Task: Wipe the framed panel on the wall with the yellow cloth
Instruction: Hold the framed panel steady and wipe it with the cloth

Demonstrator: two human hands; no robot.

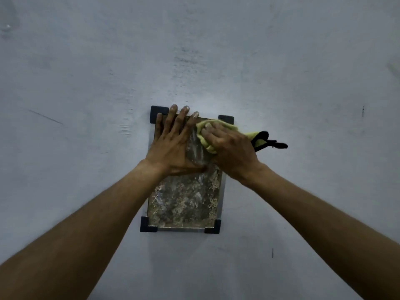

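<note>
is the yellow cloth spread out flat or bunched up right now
Bunched up. The yellow cloth is wadded under the right hand against the framed panel, with a black-edged end sticking out to the right.

Cloth (208, 135) is yellow-green with black trim and a black loop. Panel (184, 202) is mottled brown-grey with pale crackly blotches, black corner caps, silvery edges. Wall (86, 83) is pale bluish-grey, scuffed.

Bare wall (86, 83) around, seemingly unobstructed
</note>
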